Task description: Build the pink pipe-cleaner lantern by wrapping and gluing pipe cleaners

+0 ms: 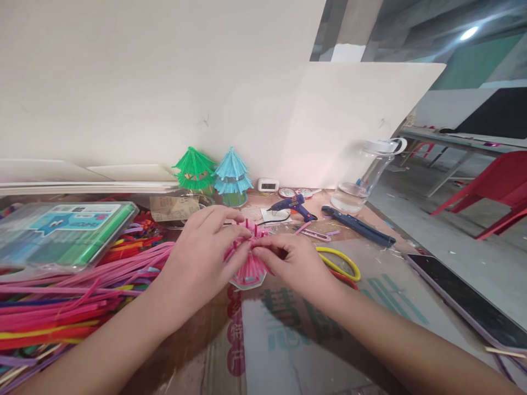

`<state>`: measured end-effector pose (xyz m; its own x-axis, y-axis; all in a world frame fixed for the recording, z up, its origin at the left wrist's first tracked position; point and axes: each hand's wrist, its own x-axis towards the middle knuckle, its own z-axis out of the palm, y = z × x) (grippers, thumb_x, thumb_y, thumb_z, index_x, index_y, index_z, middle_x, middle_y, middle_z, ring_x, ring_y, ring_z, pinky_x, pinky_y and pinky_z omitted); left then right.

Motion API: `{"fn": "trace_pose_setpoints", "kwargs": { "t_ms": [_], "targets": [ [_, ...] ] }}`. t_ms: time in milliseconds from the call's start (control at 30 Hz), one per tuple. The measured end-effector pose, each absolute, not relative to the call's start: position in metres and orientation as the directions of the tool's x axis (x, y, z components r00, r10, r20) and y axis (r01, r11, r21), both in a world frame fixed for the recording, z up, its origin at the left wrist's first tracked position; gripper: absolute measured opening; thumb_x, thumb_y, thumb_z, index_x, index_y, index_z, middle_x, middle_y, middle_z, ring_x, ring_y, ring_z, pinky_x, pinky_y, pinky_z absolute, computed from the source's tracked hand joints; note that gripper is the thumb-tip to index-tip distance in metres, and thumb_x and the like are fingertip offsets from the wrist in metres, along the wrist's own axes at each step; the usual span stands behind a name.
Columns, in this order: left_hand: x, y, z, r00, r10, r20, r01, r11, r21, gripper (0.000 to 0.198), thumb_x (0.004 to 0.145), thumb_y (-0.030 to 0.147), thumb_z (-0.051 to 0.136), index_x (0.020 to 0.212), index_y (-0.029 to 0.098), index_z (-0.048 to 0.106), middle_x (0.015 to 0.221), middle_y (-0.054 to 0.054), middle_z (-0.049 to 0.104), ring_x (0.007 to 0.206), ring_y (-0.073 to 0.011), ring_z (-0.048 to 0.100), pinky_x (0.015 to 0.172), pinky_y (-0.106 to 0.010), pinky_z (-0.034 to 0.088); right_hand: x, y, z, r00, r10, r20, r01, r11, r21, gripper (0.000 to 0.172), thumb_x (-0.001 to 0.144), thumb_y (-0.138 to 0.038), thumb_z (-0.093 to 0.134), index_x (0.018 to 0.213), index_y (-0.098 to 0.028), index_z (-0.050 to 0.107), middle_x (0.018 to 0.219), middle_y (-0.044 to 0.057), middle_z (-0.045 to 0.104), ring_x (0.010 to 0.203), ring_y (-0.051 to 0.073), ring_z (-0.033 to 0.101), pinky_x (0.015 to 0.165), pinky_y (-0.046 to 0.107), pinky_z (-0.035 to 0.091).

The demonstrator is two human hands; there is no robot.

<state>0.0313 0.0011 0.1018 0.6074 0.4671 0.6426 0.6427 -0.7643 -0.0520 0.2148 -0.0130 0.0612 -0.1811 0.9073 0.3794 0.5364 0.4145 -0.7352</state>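
Left hand [201, 247]: pinched on the pink straw piece [249, 263], frame centre.
Right hand [290, 260]: pinched on its near edge, apparently.
Bench [288, 340]: 2 straw pagodas [214, 173] behind.

Between the fingers [263, 253] sits a pink roof [249, 271] of smooth, shiny plastic straws. Under the fingers lies matt brown cardboard [288, 340] that looks rough. Left of them is a clear, glossy plastic box [61, 230]. Well to their right lies a phone [465, 299] with shiny dark glass.

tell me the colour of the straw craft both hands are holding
Pink; the straw craft shows best in the head view.
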Motion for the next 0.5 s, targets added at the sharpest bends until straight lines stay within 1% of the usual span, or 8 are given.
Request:
{"fn": "trace_pose_setpoints", "kwargs": {
  "t_ms": [167,267,400,500],
  "targets": [
    [0.0311,0.0015,0.1020,0.608,0.469,0.641,0.647,-0.761,-0.056,0.016,0.092,0.021,0.053,0.091,0.017,0.069,0.105,-0.009,0.066,0.102,-0.0245,0.059,0.091,-0.042,0.046,0.2138,-0.0126,0.0621,-0.176,0.924,0.339,0.543,0.379,-0.750,0.027,0.087,-0.028,0.057,0.105,-0.023,0.077,0.085,0.003,0.077,0.066,0.016,0.062,0.061,0.026,0.043],
    [0.0314,0.0018,0.1010,0.609,0.470,0.639,0.650,-0.757,-0.063,0.016,0.092,0.021,0.053,0.090,0.017,0.068,0.105,-0.009,0.066,0.102,-0.0243,0.058,0.091,-0.042,0.046,0.2131,-0.0120,0.0613,-0.162,0.933,0.321,0.539,0.356,-0.763,0.026,0.086,-0.028,0.057,0.100,-0.023,0.078,0.078,0.002,0.076,0.061,0.014,0.057,0.057,0.024,0.040],
    [0.0320,0.0022,0.0985,0.597,0.487,0.638,0.659,-0.751,-0.044,0.015,0.093,0.022,0.053,0.090,0.019,0.067,0.104,-0.008,0.066,0.102,-0.0234,0.059,0.092,-0.041,0.047,0.2127,-0.0101,0.0614,-0.133,0.936,0.326,0.547,0.344,-0.763,0.023,0.085,-0.033,0.060,0.093,-0.022,0.079,0.066,0.001,0.070,0.054,0.012,0.050,0.051,0.023,0.035],
    [0.0325,0.0033,0.0963,0.587,0.497,0.639,0.662,-0.749,-0.026,0.014,0.092,0.022,0.053,0.089,0.019,0.066,0.104,-0.008,0.066,0.101,-0.0227,0.059,0.091,-0.040,0.047,0.2131,-0.0092,0.0628,-0.130,0.931,0.341,0.560,0.353,-0.750,0.022,0.085,-0.033,0.060,0.089,-0.022,0.079,0.063,0.000,0.067,0.054,0.012,0.048,0.050,0.022,0.034]
  ]
}}
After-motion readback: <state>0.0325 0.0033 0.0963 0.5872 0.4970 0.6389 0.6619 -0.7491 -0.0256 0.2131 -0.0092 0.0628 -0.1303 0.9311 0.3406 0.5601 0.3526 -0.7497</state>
